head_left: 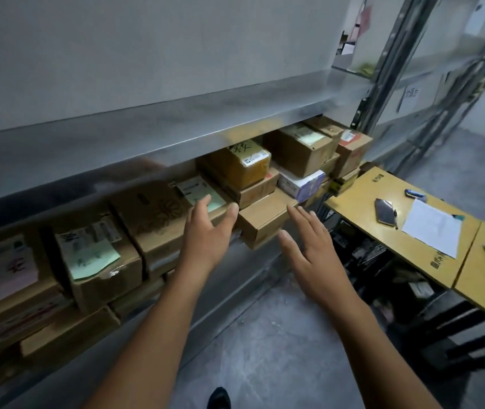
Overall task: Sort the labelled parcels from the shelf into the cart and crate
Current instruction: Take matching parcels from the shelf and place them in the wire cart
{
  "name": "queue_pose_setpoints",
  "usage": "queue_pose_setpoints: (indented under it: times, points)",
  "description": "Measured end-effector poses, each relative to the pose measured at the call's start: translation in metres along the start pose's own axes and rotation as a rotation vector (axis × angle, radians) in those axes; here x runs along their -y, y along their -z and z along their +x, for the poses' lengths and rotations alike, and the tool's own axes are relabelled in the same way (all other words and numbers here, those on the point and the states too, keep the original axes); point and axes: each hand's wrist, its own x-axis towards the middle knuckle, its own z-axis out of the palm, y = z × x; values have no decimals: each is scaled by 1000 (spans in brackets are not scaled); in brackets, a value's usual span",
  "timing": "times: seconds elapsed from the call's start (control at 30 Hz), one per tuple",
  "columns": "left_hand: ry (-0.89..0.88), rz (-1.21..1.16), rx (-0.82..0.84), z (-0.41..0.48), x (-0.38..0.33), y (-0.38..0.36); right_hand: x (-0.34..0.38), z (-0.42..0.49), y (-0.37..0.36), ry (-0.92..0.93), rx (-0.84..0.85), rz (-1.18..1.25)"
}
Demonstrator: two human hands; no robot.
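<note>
Now both hands are spread flat, gripping nothing: left hand (208, 231) just left of a plain, flat cardboard box (264, 221) jutting from the grey metal shelf (146, 137), right hand (309, 246) just right of it; boxy labelled parcels (242, 163) are stacked behind it.

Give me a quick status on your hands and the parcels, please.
Left hand open, at green-labelled box. Right hand open, by plain box jutting from shelf. Nothing held yet. Other boxes stacked above the plain one.
</note>
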Motion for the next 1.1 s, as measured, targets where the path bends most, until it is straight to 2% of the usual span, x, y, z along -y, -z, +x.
queue_pose_setpoints:
  times: [0.13,0.4,0.67,1.1]
  points:
    - [84,-109,-8,55,-6,-32,-12,43,7,-17,57,-56]
    - [141,-207,-47,132,-13,-73,-38,124,6,10,98,-48]
    - [261,-245,-158,152,-17,-94,-69,190,-8,115,176,31]
    - [181,-220,-400,138,-39,-137,-97,263,-9,307,358,159]
